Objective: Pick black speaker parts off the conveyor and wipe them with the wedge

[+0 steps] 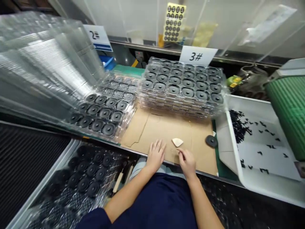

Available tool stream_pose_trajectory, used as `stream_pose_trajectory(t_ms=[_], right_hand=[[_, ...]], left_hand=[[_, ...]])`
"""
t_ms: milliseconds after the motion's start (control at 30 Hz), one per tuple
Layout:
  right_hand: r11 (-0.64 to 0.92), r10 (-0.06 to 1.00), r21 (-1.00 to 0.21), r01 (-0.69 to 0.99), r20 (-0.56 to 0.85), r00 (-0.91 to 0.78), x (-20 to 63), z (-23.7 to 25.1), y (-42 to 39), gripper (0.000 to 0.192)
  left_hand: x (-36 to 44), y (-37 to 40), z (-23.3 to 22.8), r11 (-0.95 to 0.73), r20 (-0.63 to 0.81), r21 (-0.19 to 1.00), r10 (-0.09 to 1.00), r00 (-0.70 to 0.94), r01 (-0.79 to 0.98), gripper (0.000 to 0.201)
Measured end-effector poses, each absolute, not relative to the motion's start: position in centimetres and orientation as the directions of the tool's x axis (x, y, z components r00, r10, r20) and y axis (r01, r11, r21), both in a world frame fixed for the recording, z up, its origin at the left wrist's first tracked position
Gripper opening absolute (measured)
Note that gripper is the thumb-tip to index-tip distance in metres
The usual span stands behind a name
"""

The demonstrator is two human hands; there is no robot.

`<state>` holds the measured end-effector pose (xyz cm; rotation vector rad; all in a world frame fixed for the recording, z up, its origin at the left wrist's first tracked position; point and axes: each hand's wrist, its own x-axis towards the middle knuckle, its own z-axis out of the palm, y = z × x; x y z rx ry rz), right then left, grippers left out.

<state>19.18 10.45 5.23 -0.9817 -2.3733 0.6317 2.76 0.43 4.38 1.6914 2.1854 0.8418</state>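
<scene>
My left hand (156, 156) lies flat on the cardboard sheet (164, 125) near its front edge, fingers stretched out and holding nothing. My right hand (187, 163) rests a little to the right, its fingers curled in with thumb and index finger close together. Whatever sits at those fingertips, if anything, is too small to name. Just beyond them is a small cream wedge-shaped piece (177, 142), apart from the hand. A black rounded disc (211, 141) with a raised centre lies at the cardboard's right side.
Behind the cardboard stands a stack of clear trays (181, 101) holding black discs. At left, a partly filled tray (105, 111) adjoins tall stacked clear trays (59, 60). A white bin (234, 152) with small black parts is at right; another disc tray (88, 173) sits lower left.
</scene>
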Motion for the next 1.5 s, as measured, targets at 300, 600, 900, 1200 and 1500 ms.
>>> stream_pose_trajectory(t_ms=[300,600,900,1200,1500], right_hand=[[0.610,0.781,-0.580,0.540,0.325,-0.533,20.5,2.7,10.9,0.022],[0.583,0.801,-0.595,0.553,0.308,-0.513,20.6,2.8,10.8,0.022],[0.574,0.805,-0.611,0.546,0.297,-0.514,20.4,3.1,10.9,0.021],[0.560,0.815,-0.601,0.570,0.277,-0.509,20.4,3.1,11.0,0.022],[0.556,0.817,-0.590,0.586,0.259,-0.515,20.4,3.2,11.0,0.022]], left_hand=[[3.4,0.2,3.0,0.145,0.190,0.398,0.953,-0.236,0.906,0.045],[3.4,0.2,2.8,0.119,0.247,0.315,0.948,-0.202,0.942,0.044],[3.4,0.3,2.9,0.124,0.246,0.304,0.948,-0.204,0.945,0.043],[3.3,0.2,3.1,0.124,0.244,0.319,0.947,-0.208,0.939,0.042],[3.3,0.3,3.1,0.120,0.246,0.319,0.947,-0.204,0.940,0.041]])
